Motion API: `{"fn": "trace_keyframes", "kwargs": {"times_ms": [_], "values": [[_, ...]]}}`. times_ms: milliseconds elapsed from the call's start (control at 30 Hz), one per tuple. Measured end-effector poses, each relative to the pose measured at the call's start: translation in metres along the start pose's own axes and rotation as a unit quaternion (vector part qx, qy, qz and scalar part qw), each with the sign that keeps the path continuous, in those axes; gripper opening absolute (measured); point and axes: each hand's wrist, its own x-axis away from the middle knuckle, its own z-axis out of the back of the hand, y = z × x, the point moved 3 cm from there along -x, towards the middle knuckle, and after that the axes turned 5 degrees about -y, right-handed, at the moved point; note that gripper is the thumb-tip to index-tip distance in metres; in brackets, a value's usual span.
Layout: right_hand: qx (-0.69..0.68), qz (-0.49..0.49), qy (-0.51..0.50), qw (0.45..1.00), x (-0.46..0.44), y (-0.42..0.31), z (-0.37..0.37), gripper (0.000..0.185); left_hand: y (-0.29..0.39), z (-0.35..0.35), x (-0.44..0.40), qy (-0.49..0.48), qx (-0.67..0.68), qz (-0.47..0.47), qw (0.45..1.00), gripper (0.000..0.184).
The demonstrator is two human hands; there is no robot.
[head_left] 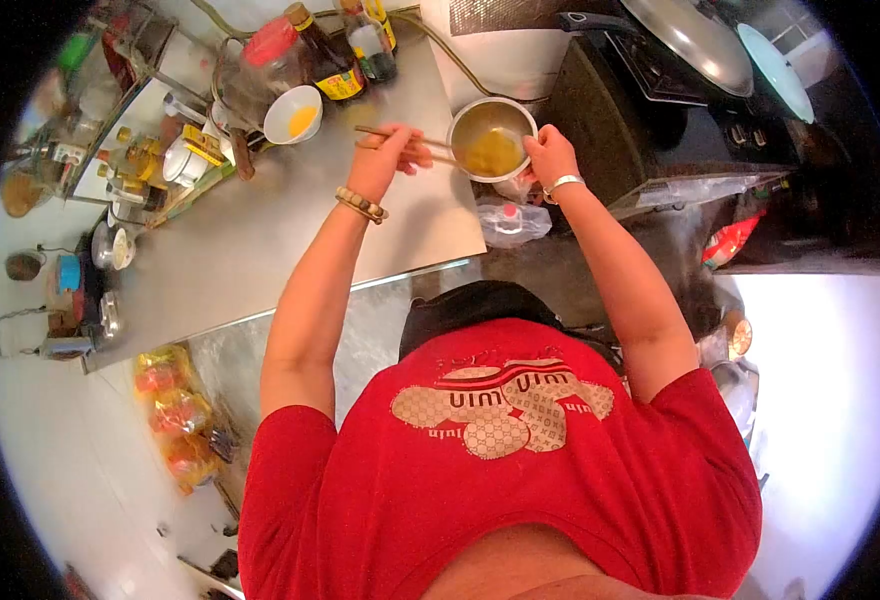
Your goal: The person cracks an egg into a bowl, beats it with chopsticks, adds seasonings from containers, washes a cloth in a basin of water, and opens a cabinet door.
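Note:
My left hand [388,155] is closed round a pair of chopsticks [438,150], whose far ends reach over a metal bowl [475,112]. Yellow liquid, which looks like beaten egg, lies in the bottom of the bowl. At the bowl's right side my right hand [552,155] grips the rim and holds it near the counter's right edge. To the left stands a white bowl [278,118] with some yellow liquid in it.
Sauce bottles [338,75] stand at the back of the counter [260,230]. A black stove [650,130] is on the right, with a lidded pan [695,45]. Below the metal bowl hangs a clear plastic bag [515,225]. Condiment jars [140,160] line the left wall.

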Motion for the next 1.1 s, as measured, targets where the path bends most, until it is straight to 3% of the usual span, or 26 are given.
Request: {"fn": "trace_keyframes", "kwargs": {"times_ms": [33, 67, 133, 233, 333, 433, 533, 600, 833, 933, 1033, 1100], "values": [[0.002, 0.001, -0.006, 1.0, -0.006, 0.005, 0.001, 0.02, 0.001, -0.001, 0.0, 0.038, 0.011, -0.062, 0.997, 0.022], [0.025, 0.032, 0.006, 0.999, -0.011, 0.007, 0.003, 0.02, -0.001, -0.003, 0.001, 0.044, 0.012, -0.06, 0.997, 0.022], [0.05, 0.065, 0.013, 0.997, -0.016, 0.014, 0.007, 0.02, -0.008, -0.01, 0.0, 0.006, -0.022, 0.031, 0.999, 0.023], [0.012, 0.018, -0.023, 0.999, -0.009, -0.001, 0.01, 0.019, -0.011, -0.013, 0.001, 0.052, 0.033, -0.016, 0.998, 0.026], [0.067, 0.048, -0.012, 0.997, -0.003, -0.011, 0.014, 0.019, -0.011, -0.017, 0.004, 0.036, -0.009, 0.036, 0.999, 0.026], [0.042, 0.028, -0.038, 0.998, -0.016, 0.003, 0.01, 0.018, -0.012, -0.015, 0.008, 0.06, 0.053, -0.009, 0.997, 0.026], [-0.022, -0.002, -0.07, 0.997, -0.016, 0.005, 0.008, 0.018, -0.017, -0.012, 0.011, 0.052, 0.013, 0.007, 0.999, 0.026], [0.101, 0.069, -0.039, 0.992, -0.009, -0.009, 0.01, 0.018, -0.014, -0.012, 0.015, 0.057, 0.026, -0.003, 0.998, 0.026], [0.121, 0.082, -0.046, 0.988, -0.007, -0.021, 0.005, 0.019, -0.017, -0.006, 0.02, 0.073, 0.057, -0.002, 0.996, 0.024], [0.062, 0.06, -0.064, 0.994, -0.012, -0.015, 0.003, 0.018, -0.024, -0.008, 0.017, 0.11, 0.037, -0.023, 0.993, 0.025], [0.067, 0.014, -0.099, 0.993, -0.015, -0.012, -0.001, 0.016, -0.015, -0.012, 0.023, 0.083, 0.072, 0.006, 0.994, 0.025], [-0.066, -0.051, -0.154, 0.985, -0.019, 0.0, -0.008, 0.015, -0.016, -0.012, 0.02, 0.075, 0.06, -0.019, 0.995, 0.024]]}}
